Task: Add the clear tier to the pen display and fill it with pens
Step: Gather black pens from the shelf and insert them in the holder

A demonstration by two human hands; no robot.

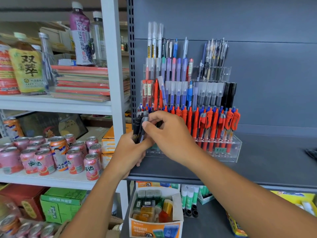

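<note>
While the drink cans crowd the white shelving at lower left, the work sits at the centre of the frame. The left hand is curled round the lower ends of a bunch of dark pens, holding them upright just in front of the left end of the pen display. Just right of it, the right hand bends over the tops of the same bunch, thumb and fingertips pinching there, seemingly to draw one out. Behind and below both hands the clear tier stands on the grey shelf as the display's front row, so that step looks done. Filling looks partly done: red pens pack the tier from its middle to its right end, while slots at its left end, glimpsed under the hands, appear empty. At the far right edge lies a dark heap, possibly more pens, too cut off to tell.
</note>
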